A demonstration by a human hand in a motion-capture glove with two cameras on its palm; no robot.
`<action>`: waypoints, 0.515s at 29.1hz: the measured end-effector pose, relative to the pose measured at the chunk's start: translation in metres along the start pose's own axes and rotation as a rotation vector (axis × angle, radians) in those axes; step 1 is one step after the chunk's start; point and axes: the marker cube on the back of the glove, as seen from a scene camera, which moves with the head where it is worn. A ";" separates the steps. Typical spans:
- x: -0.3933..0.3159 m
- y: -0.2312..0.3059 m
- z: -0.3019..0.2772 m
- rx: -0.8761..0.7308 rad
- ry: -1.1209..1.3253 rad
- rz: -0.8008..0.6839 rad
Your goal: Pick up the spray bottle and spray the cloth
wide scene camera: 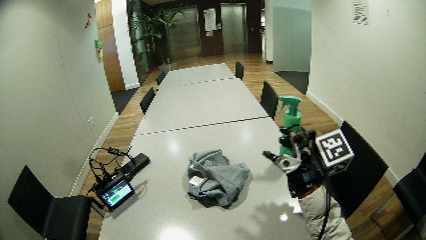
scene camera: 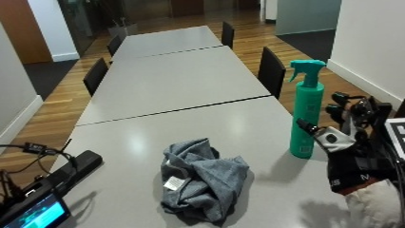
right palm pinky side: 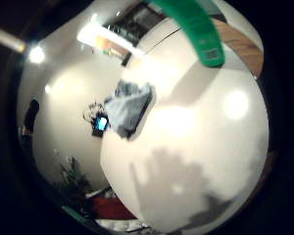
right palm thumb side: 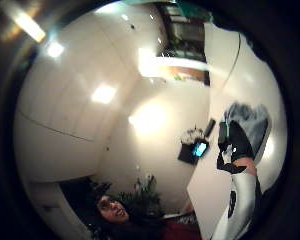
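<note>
Room: long corridor-like space with pale walls, wood floor [scene camera: 60, 102], dark lift doors and a potted plant [wide scene camera: 148, 30] at the far end, well beyond the fingers. Table [scene camera: 171, 80]: a row of grey tops set end to end, seams visible between them, black chairs [scene camera: 271, 69] along both sides; the nearest top carries all items. Cloth [scene camera: 201, 179]: grey, crumpled in a heap on the table, to the thumb side of the fingers and apart from them; a small white care label shows on a fold, writing too small to read. Spray bottle [scene camera: 306, 108]: teal, upright on the table near its edge, trigger head on top, a pale label panel low on the body, text unreadable; it stands just beyond the fingertips, contact not discernible. Right hand [scene camera: 351, 142]: black glove, raised above the table beside the bottle, fingers [scene camera: 338, 110] spread and lightly bent, holding nothing. Small device [wide scene camera: 117, 193]: lit screen, at the table's far corner across from the fingers, with black cables.
</note>
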 end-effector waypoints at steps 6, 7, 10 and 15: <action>0.064 -0.025 -0.035 0.292 -0.088 0.104; 0.074 -0.029 -0.032 0.285 -0.081 0.130; 0.110 -0.040 -0.026 0.229 -0.073 0.181; 0.138 -0.034 -0.021 0.245 -0.106 0.243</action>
